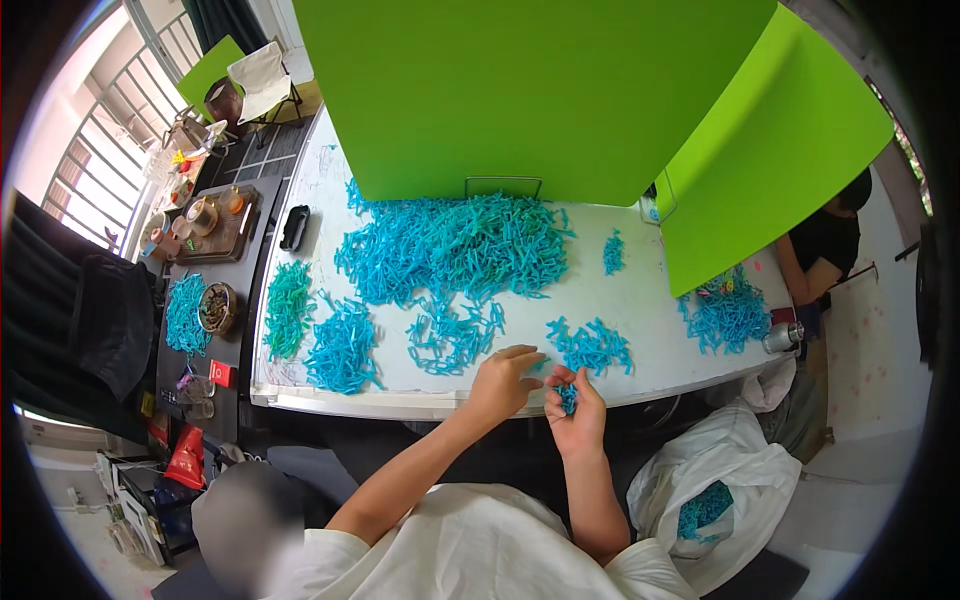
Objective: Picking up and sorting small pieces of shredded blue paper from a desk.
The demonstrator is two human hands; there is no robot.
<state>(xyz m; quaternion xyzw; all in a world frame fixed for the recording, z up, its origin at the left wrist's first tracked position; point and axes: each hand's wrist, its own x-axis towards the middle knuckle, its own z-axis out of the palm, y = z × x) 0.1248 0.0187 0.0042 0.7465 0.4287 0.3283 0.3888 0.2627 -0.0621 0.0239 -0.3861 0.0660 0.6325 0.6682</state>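
Observation:
My right hand (577, 410) is cupped at the table's front edge, closed around a small bunch of blue plastic pieces (567, 398). My left hand (503, 378) reaches toward it with fingers pinched at a blue piece near the right hand's fingertips. Just beyond both hands lies a small heap of blue pieces (592, 346). A big pile of the same blue pieces (455, 247) covers the middle of the white table (640, 300).
Smaller blue heaps (343, 346) and a green heap (288, 308) lie at the left. Green boards (530, 90) stand behind. A white bag with blue pieces (705, 500) sits at my right. Another person (825, 250) sits at the right end, beside more blue pieces (727, 315). A dark side table (205, 300) holds trays.

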